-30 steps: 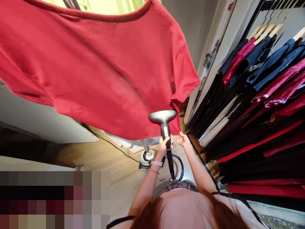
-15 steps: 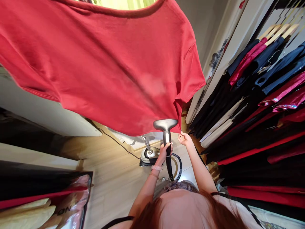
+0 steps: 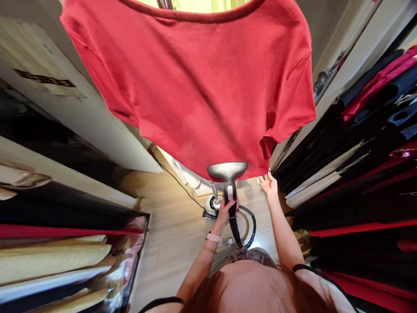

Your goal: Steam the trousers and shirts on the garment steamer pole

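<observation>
A red short-sleeved T-shirt hangs spread out before me, with a soft diagonal crease down its middle. My left hand is wrapped round the black handle of a garment steamer head. The steamer's wide silver head lies against the shirt's lower hem. At the hem's right corner, my right hand pinches the fabric and holds it out. From the handle a black ribbed hose loops down near my waist. The steamer's base stands on the floor behind my left hand, partly hidden.
Dark and red clothes hang closely along the right side. On the left, a rack holds folded or hanging garments and a clear plastic bag. A thin cord runs over the wooden floor to the steamer base.
My view has turned left, so the shirt appears farther right. My right hand has moved right with the hem corner, away from the steamer head. My left hand still grips the handle.
</observation>
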`<state>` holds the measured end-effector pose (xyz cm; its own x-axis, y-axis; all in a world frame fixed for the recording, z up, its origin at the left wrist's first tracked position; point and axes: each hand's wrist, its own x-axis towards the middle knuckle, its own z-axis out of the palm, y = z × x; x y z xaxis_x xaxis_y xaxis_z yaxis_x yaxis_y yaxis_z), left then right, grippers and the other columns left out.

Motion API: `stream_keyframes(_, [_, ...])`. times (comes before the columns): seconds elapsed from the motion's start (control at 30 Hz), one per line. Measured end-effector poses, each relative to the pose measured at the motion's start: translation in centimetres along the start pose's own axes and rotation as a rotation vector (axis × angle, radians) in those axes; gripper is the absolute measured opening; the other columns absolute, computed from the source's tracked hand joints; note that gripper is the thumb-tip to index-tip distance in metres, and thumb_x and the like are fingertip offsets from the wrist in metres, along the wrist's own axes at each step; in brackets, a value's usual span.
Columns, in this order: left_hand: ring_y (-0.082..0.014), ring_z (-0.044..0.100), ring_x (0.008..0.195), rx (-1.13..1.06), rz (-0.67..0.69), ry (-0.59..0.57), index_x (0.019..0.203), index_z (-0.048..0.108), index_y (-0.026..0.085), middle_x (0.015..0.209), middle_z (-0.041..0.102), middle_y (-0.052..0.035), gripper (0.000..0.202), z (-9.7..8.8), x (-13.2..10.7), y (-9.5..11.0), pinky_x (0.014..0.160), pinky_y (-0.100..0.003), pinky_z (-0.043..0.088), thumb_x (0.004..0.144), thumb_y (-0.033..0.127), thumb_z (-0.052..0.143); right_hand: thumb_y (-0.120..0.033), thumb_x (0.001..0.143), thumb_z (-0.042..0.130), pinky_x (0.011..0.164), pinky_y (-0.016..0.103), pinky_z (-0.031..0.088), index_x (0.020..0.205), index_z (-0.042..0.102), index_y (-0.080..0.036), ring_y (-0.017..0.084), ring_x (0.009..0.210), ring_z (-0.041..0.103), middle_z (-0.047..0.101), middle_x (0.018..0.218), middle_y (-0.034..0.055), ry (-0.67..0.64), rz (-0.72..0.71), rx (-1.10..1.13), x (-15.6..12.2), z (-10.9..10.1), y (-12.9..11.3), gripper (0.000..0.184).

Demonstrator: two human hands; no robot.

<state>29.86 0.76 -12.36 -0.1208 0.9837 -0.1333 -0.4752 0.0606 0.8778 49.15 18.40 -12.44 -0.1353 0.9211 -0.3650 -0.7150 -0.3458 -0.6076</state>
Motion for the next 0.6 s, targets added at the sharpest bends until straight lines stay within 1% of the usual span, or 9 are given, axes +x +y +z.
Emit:
stream_keyframes(0.07, [-0.0118,0.051,0.041,-0.007,0.058,0.028,0.082,0.06,0.017,0.057,0.054,0.0027,0.042,-1.0,0.8,2.2,0.042,-0.025,0.04,0.077,0.056,0.074,-0.016,0.093,0.054,0.086,0.039,0.064,0.109,0.066,-0.031,0.015,0.094,0.072,0.075,0.093,-0.0016,-0.049,-0.026,-0.032,-0.3,0.4,0.3,0.025])
stream_keyframes(0.13, [-0.0112,0.051,0.042,-0.01,0.116,0.059,0.085,0.06,0.017,0.058,0.055,0.0032,0.041,-2.1,2.0,4.4,0.043,-0.025,0.042,0.078,0.055,0.074,-0.014,0.089,0.056,0.094,0.044,0.063,0.113,0.066,-0.032,0.016,0.099,0.073,0.076,0.098,-0.0008,-0.089,-0.052,-0.078,-0.4,0.9,0.7,0.032])
stream_keyframes(0.2, [-0.0107,0.051,0.042,-0.009,0.165,0.084,0.092,0.06,0.018,0.059,0.056,0.004,0.041,-3.2,3.1,6.1,0.043,-0.024,0.041,0.079,0.054,0.074,-0.015,0.085,0.059,0.099,0.044,0.061,0.115,0.066,-0.032,0.016,0.101,0.074,0.077,0.099,-0.0005,-0.118,-0.083,-0.135,-0.3,1.3,0.9,0.035])
stream_keyframes(0.27, [-0.0107,0.051,0.04,-0.007,0.194,0.097,0.096,0.06,0.018,0.06,0.057,0.0044,0.041,-4.2,4.0,7.0,0.041,-0.023,0.039,0.081,0.055,0.073,-0.02,0.085,0.063,0.101,0.042,0.061,0.115,0.067,-0.031,0.017,0.104,0.074,0.077,0.101,0.0009,-0.145,-0.119,-0.202,-0.3,1.7,1.1,0.032])
stream_keyframes(0.33, [-0.0108,0.05,0.039,-0.004,0.203,0.101,0.095,0.059,0.019,0.058,0.057,0.0046,0.041,-4.7,4.4,7.1,0.039,-0.023,0.037,0.081,0.055,0.073,-0.036,0.089,0.065,0.1,0.042,0.062,0.116,0.068,-0.029,0.02,0.11,0.073,0.078,0.106,0.0041,-0.178,-0.158,-0.28,-0.3,2.1,1.2,0.028])
stream_keyframes(0.4, [-0.0105,0.048,0.037,-0.002,0.205,0.103,0.093,0.059,0.019,0.057,0.056,0.0051,0.042,-5.0,4.5,6.7,0.038,-0.023,0.036,0.08,0.056,0.074,-0.056,0.091,0.062,0.097,0.043,0.062,0.117,0.069,-0.028,0.022,0.115,0.072,0.077,0.113,0.007,-0.216,-0.192,-0.372,-0.5,2.6,1.2,0.039])
stream_keyframes(0.47, [-0.0106,0.048,0.037,-0.003,0.203,0.101,0.093,0.058,0.02,0.057,0.055,0.0054,0.043,-5.1,4.5,6.1,0.038,-0.023,0.036,0.08,0.057,0.073,-0.068,0.085,0.066,0.096,0.044,0.062,0.12,0.07,-0.028,0.025,0.114,0.073,0.077,0.117,0.0075,-0.257,-0.21,-0.49,-0.5,3.1,1.0,0.053])
stream_keyframes(0.53, [-0.0109,0.049,0.038,-0.003,0.193,0.096,0.095,0.058,0.02,0.057,0.055,0.0055,0.042,-5.1,4.5,5.6,0.039,-0.024,0.037,0.081,0.057,0.072,-0.065,0.073,0.08,0.098,0.046,0.061,0.118,0.072,-0.025,0.027,0.108,0.074,0.079,0.112,0.0076,-0.295,-0.213,-0.638,-0.2,3.9,0.5,0.061])
stream_keyframes(0.6, [-0.0111,0.049,0.039,0.0,0.179,0.089,0.095,0.059,0.02,0.057,0.054,0.0055,0.041,-5.2,4.5,5.4,0.039,-0.024,0.037,0.083,0.057,0.071,-0.054,0.063,0.09,0.099,0.048,0.06,0.111,0.076,-0.02,0.029,0.103,0.074,0.08,0.103,0.0083,-0.326,-0.224,-0.801,0.5,4.9,-0.1,0.061])
